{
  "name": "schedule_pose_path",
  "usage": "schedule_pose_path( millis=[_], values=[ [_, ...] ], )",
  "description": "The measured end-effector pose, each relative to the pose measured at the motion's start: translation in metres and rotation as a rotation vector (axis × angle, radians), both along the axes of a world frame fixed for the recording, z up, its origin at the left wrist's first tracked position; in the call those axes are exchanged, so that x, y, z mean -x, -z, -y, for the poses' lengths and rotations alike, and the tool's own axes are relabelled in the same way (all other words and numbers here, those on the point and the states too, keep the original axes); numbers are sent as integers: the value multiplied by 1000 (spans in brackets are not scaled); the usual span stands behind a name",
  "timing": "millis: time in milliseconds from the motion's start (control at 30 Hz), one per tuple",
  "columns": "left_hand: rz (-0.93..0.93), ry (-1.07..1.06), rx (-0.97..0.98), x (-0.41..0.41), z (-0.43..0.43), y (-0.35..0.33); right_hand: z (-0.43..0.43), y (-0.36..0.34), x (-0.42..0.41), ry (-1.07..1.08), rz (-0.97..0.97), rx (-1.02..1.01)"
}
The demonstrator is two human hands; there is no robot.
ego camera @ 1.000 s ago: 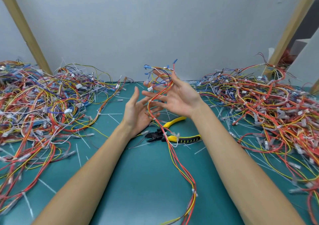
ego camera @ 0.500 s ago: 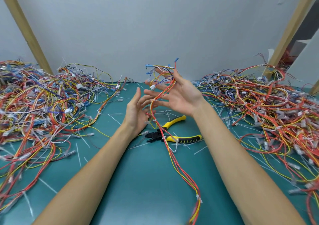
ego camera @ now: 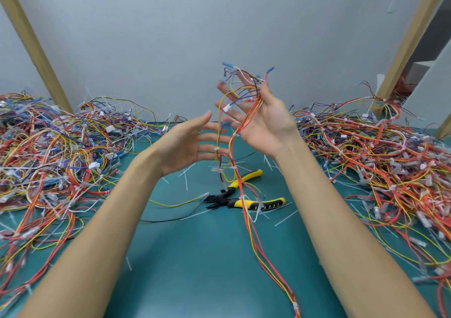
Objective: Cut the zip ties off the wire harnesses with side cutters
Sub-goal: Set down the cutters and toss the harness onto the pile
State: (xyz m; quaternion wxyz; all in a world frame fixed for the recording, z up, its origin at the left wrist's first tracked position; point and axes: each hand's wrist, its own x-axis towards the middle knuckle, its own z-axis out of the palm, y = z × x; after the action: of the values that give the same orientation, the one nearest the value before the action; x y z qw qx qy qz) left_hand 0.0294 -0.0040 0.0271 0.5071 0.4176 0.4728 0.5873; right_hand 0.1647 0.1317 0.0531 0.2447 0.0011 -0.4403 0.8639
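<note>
The right hand (ego camera: 264, 124) is raised palm-up above the middle of the green table mat (ego camera: 195, 273). Its four fingers are straight and fanned apart, while the thumb pinches a wire harness (ego camera: 247, 210) against the base of the index finger. The harness's blue-tipped ends stick up above the fingertips. Its red, yellow and orange strands run across the palm and hang to the mat, trailing off the near edge of the view. A small white zip tie (ego camera: 235, 134) binds the strands just below the palm.

The left hand (ego camera: 183, 146) is held side-on just left of the hanging strands, fingers straight and slightly spread and holding nothing. Its fingertips reach the wires, though whether they touch cannot be told.

The yellow-handled side cutters (ego camera: 253, 204) lie on the mat below both hands with their black jaws pointing left. No hand touches them, and the dangling harness crosses in front of their handles.

A heap of tangled harnesses (ego camera: 61, 151) fills the left of the mat and another heap (ego camera: 380, 163) fills the right. Snipped white tie pieces (ego camera: 286, 218) lie scattered between them. A loose yellow wire (ego camera: 175, 205) and a black wire (ego camera: 168, 220) lie just left of the cutters. Slanted wooden posts (ego camera: 34, 41) stand before the grey wall (ego camera: 219, 19).
</note>
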Motion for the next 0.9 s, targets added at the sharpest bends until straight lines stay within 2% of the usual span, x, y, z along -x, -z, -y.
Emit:
schedule_pose_path(
  millis=[133, 233, 433, 633, 900],
  values=[
    [-267, -69, -15, -14, -5, -5, 5, -5, -2, -29, -67, 45],
    [-395, -96, -23, -23, -7, -4, 10, -5, 0, -51, -81, 78],
    [-456, -132, -8, -23, -1, -6, 13, 3, 4, 43, 17, 94],
    [-548, 108, 59, -30, 2, -3, 4, 13, 8, 253, 52, 107],
    [-630, 126, 51, -31, -1, 5, -6, 23, 11, 330, 129, 70]
  ],
)
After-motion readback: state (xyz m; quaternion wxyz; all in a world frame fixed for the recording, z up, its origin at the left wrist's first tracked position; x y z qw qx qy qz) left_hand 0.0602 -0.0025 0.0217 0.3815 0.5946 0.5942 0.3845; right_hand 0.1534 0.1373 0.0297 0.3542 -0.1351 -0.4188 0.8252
